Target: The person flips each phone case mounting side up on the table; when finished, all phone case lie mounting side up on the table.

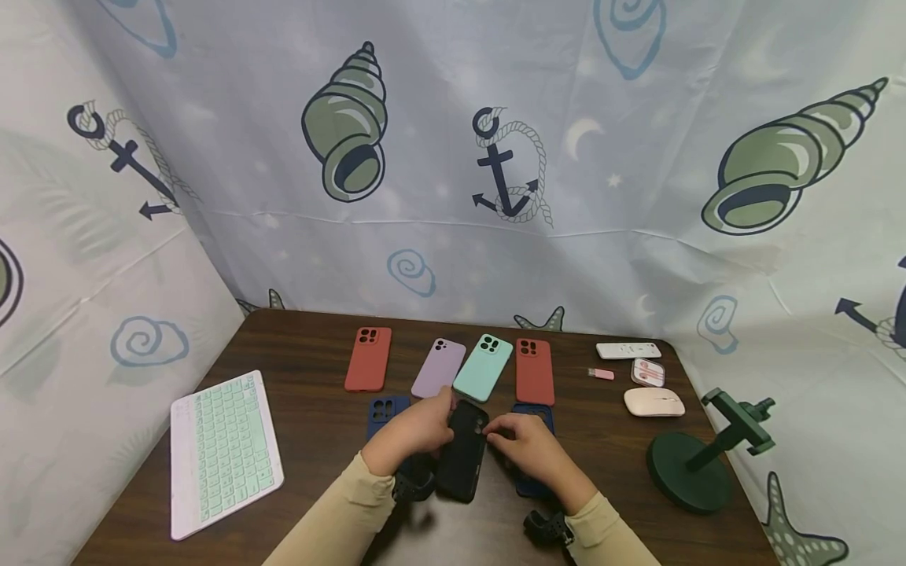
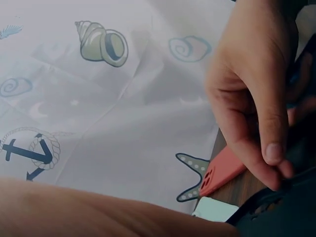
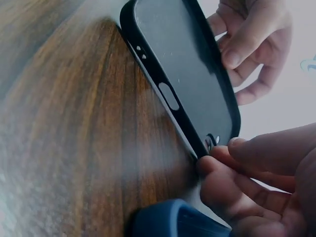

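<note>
A black phone case (image 1: 462,464) lies tilted between both hands, over the middle of the table. My left hand (image 1: 419,424) grips its left long side, thumb along the edge. At the upper right corner, beside the camera cut-outs, my right hand (image 1: 531,446) pinches the rim between thumb and fingers. The right wrist view shows the case's raised rim and side openings up close, with the right hand (image 3: 266,182) at the corner. Partly behind the hands are two dark blue cases, one at the left (image 1: 382,409) and one at the right (image 1: 532,487).
Behind the hands lie a red case (image 1: 369,360), a lilac case (image 1: 439,368), a mint case (image 1: 484,367) and another red case (image 1: 534,371). A keyboard (image 1: 226,454) sits left. At right are a white remote (image 1: 627,350), a mouse (image 1: 654,402) and a green stand (image 1: 690,475).
</note>
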`<action>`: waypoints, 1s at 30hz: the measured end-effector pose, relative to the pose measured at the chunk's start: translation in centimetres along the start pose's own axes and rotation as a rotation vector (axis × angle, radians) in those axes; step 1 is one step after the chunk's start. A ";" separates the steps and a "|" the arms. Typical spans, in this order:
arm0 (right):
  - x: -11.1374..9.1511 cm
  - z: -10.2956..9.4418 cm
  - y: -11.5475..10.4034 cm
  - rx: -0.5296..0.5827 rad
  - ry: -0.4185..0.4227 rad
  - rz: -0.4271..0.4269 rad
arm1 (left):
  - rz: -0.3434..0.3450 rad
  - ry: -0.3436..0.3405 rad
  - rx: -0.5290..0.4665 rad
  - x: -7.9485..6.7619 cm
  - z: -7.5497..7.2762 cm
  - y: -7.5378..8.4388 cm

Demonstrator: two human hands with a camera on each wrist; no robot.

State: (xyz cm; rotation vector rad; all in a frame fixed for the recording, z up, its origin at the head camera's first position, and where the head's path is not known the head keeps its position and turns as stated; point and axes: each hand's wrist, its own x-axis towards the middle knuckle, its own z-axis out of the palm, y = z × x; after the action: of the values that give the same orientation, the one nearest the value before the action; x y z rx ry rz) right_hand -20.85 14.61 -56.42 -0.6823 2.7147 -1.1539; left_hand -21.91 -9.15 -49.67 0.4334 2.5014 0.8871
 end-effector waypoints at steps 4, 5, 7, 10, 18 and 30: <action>0.0 0.1 -0.1 -0.001 0.006 0.032 | -0.018 0.015 0.029 0.4 0.4 -0.4; 0.0 0.1 -0.1 0.005 0.007 0.041 | -0.020 0.019 0.037 0.5 0.5 -0.5; 0.0 0.1 -0.1 0.022 0.008 0.062 | -0.023 0.025 0.039 0.7 0.7 -0.7; 0.0 0.2 -0.1 0.041 0.022 0.083 | -0.013 0.030 0.088 1.1 0.9 -1.0; -0.1 0.0 -0.2 -0.010 0.061 0.072 | -0.022 -0.021 0.093 1.7 0.7 -1.5; 0.5 0.1 -2.1 0.084 0.063 0.036 | 0.140 0.084 -0.008 -0.6 0.0 -2.6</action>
State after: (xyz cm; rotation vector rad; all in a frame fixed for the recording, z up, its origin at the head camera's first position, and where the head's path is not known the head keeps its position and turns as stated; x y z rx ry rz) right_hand -20.54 13.01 -54.95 -0.5933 2.6998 -1.2937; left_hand -21.76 -11.34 -51.21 0.5861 2.5681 0.9877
